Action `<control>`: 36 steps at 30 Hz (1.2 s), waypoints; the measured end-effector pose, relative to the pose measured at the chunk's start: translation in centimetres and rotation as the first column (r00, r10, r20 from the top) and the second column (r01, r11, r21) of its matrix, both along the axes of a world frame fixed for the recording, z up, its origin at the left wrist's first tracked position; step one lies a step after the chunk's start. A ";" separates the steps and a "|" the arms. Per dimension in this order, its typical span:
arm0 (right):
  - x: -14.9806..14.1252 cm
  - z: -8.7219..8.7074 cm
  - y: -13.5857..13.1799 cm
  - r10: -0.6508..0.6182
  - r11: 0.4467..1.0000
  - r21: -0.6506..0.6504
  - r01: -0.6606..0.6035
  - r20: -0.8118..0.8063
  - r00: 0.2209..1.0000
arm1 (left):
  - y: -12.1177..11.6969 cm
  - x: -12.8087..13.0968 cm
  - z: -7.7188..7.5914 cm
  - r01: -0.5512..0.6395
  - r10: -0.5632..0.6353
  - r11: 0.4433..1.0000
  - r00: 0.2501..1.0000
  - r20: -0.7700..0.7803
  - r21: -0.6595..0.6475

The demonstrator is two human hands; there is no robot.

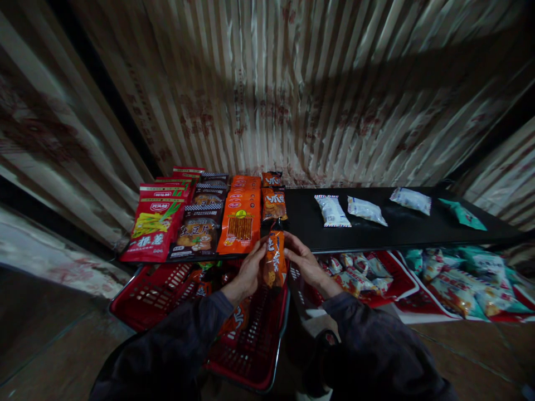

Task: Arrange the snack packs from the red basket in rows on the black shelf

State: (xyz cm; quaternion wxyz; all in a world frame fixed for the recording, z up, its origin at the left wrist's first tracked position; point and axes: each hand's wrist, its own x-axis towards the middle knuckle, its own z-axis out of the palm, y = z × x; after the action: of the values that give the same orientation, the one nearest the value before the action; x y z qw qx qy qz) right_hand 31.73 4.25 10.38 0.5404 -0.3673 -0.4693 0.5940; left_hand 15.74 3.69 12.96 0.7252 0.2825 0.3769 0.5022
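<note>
Since the left hand [249, 271] and right hand [308, 263] are both gripping the orange packet [275, 259] by its sides, at the front edge of the black shelf [300, 220], I'd keep the pinch light to avoid crushing it, and square it with the similar packets [274, 205] just behind.

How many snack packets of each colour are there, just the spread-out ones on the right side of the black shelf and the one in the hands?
White packets: 3
Green packet: 1
Orange packet, between the left hand and right hand: 1
Total: 5
</note>
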 end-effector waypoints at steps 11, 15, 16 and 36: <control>-0.3 0.7 -0.6 0.012 0.995 -0.096 -0.021 -0.091 0.996 | -0.1 -0.1 -0.6 0.006 -0.007 1.000 0.998 -0.066 -0.022; -0.3 0.7 -0.4 -0.038 0.994 -0.109 0.027 -0.096 0.995 | 0.3 -0.1 -1.4 -0.020 0.030 0.996 0.992 -0.122 0.085; -0.3 0.7 -0.4 -0.052 0.993 -0.108 0.042 -0.093 0.994 | 0.4 -0.2 -1.5 -0.031 0.044 0.994 0.990 -0.133 0.102; -0.5 -0.2 -0.3 -0.124 0.988 0.118 0.102 0.198 0.972 | 0.6 -0.1 -1.2 -0.089 0.095 0.987 0.995 -0.043 0.133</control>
State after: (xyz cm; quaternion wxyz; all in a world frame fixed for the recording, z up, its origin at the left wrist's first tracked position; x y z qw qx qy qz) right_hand 31.18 3.94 10.21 0.5409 -0.4231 -0.5318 0.4955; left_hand 15.68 4.26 11.76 0.6716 0.3242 0.3735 0.5517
